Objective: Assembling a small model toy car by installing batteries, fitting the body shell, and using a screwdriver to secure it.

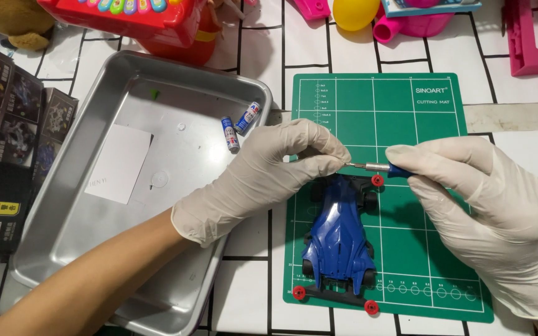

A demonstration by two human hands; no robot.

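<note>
A blue toy race car [339,239] with small red rollers at its corners lies on a green cutting mat [434,118]. My right hand [487,211], in a white glove, grips a small screwdriver [378,167] with a blue handle and metal shaft, pointing left. My left hand [269,171], also gloved, has its fingertips pinched together right at the screwdriver's tip, just above the car's far end. Whether something small sits between those fingers is hidden.
A metal tray [45,249] on the left holds two small batteries [238,124] and a white card [119,163]. Dark cardboard boxes [7,143] stand at the far left. Red, yellow and pink plastic toys [157,22] line the far edge of the white tiled table.
</note>
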